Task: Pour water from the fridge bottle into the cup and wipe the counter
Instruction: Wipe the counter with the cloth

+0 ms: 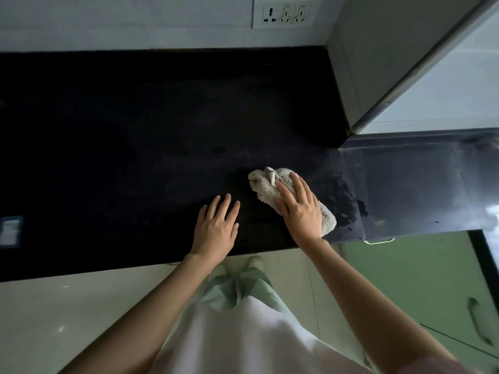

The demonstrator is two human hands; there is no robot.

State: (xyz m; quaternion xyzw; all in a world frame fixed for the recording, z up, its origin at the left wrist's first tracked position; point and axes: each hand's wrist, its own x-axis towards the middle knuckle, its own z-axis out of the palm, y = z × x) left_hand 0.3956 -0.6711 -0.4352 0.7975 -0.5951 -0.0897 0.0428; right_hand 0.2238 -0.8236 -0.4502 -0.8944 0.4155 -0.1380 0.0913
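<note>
The wiping step looks to be in hand. The right hand lies flat, fingers spread, pressing a bunched pale cloth onto the dark tabletop; the cloth sticks out beyond the fingertips and past the heel of the palm. The left hand rests just beside it, palm down and fingers spread, holding nothing and apparently bracing the body. Wet-looking streaks show on the tabletop just to the right of the right hand. No bottle or cup is in view, so the pouring cannot be checked. The next move probably calls for sweeping the cloth toward those streaks, keeping the palm pressed down evenly.
</note>
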